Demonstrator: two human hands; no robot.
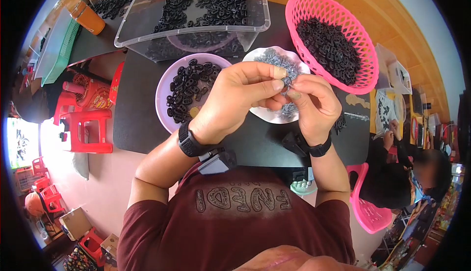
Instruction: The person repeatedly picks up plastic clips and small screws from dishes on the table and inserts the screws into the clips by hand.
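Both hands meet over the white scalloped plate [266,112], which holds many small grey, translucent pieces [289,111]. A small dark piece [287,81] sits between the fingertips. My left hand [245,87] pinches it from one side, thumb against index finger. From the other side my right hand [316,99] pinches at the same piece. Just beyond my left wrist stands a lilac bowl [163,96] with black oval parts [189,87] in it. The fine detail of the held piece is too small to tell.
A clear plastic bin [191,38] of black parts stands at the back. The pink basket [370,69], full of black parts, is at the back right. Another person [417,177] works at the right. Red stools [88,131] stand at the left.
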